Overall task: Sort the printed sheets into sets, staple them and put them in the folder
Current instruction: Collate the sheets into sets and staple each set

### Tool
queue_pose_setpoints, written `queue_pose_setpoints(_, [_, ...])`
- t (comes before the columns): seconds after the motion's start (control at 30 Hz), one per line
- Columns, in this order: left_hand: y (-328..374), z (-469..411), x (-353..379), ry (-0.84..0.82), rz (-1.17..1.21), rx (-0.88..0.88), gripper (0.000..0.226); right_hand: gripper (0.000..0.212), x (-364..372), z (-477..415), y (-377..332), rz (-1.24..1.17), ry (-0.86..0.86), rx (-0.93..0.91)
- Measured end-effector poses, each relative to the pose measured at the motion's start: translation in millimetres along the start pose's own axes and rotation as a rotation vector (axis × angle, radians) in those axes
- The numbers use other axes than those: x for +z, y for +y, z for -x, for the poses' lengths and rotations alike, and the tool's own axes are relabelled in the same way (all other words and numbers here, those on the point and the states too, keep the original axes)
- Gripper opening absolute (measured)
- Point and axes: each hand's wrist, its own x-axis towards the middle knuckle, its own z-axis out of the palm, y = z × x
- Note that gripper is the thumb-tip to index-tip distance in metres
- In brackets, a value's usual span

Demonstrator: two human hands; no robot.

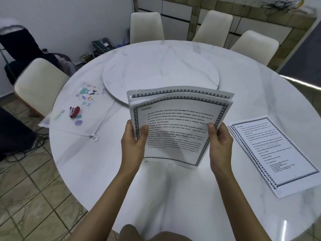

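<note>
- Nearest, at 6 o'clock, two bare forearms reach up over the round white marbled counter.
- At 9 o'clock a clear zip folder with coloured prints lies flat on the counter; its white zip ring sits at its near corner.
- On the folder rests a red stapler, lying on its side.
- Left hand: it grips the left edge of a bundle of sheets, thumb on the front page and fingers behind.
- Centre: the bundle is held tilted up above the counter, well apart from the folder. Its bordered front page, headed "STORAGE", bows away from the pages behind it at the top.
- Behind the bundle, at 12 o'clock, a round marbled turntable sits on the counter.
- Right hand: it pinches the bundle's right edge, thumb in front.
- At 3 o'clock a fanned stack of sheets with the same border lies flat on the counter, near its edge.
- Cream chairs ring the far side.
</note>
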Motion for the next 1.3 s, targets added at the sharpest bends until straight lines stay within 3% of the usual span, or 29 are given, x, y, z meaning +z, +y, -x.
queue_pose_setpoints(0.53, [-31.4, 7.3, -7.0, -0.037, -0.039, -0.131, 0.013, 0.017, -4.8, 10.3, 22.7, 0.027, -0.046, 0.075])
queue_pose_setpoints(0.83, [-10.9, 3.5, -3.3, -0.005, -0.028, -0.045, 0.008, 0.015, -2.8, 5.4, 9.9, -0.01, -0.023, 0.007])
queue_pose_setpoints(1.17, [-45.5, 19.6, -9.6, -0.021, -0.068, -0.161, 0.031, 0.016, -6.9, 22.8, 47.8, 0.063, -0.055, 0.131])
queue_pose_setpoints(1.3, [-47.0, 18.9, -8.6, -0.029, -0.064, -0.164, 0.023, 0.015, -7.7, 22.5, 50.9, 0.072, -0.04, 0.142])
